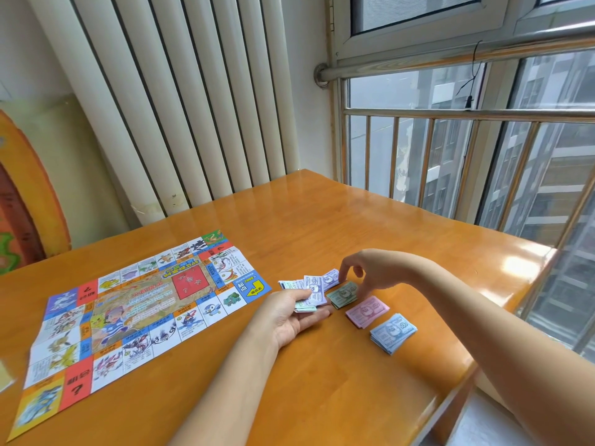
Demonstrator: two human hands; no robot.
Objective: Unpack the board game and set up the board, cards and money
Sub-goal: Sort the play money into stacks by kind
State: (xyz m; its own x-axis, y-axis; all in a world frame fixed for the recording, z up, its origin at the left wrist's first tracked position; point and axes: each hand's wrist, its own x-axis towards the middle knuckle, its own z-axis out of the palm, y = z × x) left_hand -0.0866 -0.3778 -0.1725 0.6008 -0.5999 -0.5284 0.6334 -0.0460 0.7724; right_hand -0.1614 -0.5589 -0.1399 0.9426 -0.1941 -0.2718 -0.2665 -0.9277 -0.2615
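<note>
Currently the left hand (289,313) grips a fan of unsorted notes (311,288) beside the board (145,317). The right hand (365,273) curves its fingers onto the green pile (342,295), and its grip cannot be told. A careless brush could scatter the neighbouring piles (367,312).

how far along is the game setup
Done: the board lies unfolded on the table, with a purple pile, green pile, pink pile and blue pile of money sorted beside it. In hand: the left hand holds a fan of unsorted notes; the right hand hovers over the piles. Left: sorting those notes; no cards are visible.
</note>
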